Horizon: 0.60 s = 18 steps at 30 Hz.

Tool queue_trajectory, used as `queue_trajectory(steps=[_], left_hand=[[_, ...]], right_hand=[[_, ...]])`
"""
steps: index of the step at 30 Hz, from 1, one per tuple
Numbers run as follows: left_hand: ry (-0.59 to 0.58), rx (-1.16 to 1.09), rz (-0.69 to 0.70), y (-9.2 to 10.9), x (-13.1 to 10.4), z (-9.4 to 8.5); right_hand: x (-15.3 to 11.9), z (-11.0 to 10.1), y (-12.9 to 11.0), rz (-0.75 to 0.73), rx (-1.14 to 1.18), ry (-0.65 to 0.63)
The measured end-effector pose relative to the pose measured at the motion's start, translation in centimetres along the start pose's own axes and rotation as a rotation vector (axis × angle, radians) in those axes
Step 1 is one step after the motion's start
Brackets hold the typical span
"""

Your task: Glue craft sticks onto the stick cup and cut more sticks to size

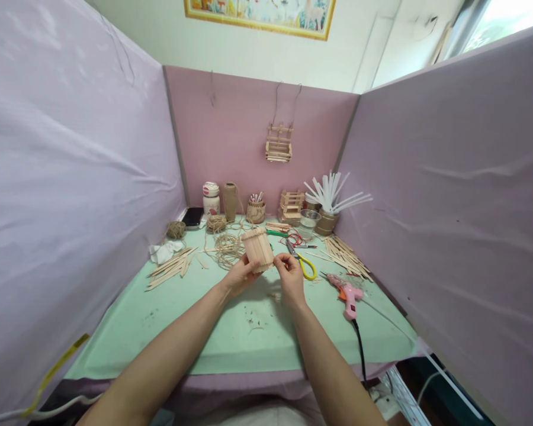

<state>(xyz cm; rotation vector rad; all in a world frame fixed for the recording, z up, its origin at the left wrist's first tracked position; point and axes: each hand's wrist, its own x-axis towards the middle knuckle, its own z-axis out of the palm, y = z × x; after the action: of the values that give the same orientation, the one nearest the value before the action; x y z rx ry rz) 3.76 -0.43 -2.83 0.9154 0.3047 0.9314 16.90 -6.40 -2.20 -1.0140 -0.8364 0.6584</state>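
Observation:
A small wooden-stick cup (258, 248), pale and round with a raised band at its upper edge, is held tilted over the middle of the table. My left hand (242, 276) grips it from the lower left, fingers under and behind it. At its lower right edge, the thumb and fingertips of my right hand (289, 277) are pinched together, touching or almost touching the rim. Whatever lies between those fingertips is too small to make out. Yellow-handled scissors (307, 269) lie just right of my right hand. Loose twine (228, 251) lies behind my left hand.
A pink glue gun (349, 296) with a black cord lies at the right. Flat wooden sticks are piled at left (171, 269) and right (347, 257). A glass bowl (310, 222), a pot of white glue sticks (327, 222), a bottle (211, 199) and a phone (192, 217) stand or lie behind.

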Motion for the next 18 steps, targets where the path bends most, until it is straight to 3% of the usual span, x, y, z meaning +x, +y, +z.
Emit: queue_trajectory(steps=[10, 18], left_hand=[[0.02, -0.001, -0.005, 0.13, 0.03, 0.16], [0.101, 0.109, 0.075, -0.14, 0.7, -0.15]], right_hand=[[-0.1, 0.51, 0.62, 0.231, 0.195, -0.156], [0.01, 0.32, 0.56, 0.152, 0.184, -0.138]])
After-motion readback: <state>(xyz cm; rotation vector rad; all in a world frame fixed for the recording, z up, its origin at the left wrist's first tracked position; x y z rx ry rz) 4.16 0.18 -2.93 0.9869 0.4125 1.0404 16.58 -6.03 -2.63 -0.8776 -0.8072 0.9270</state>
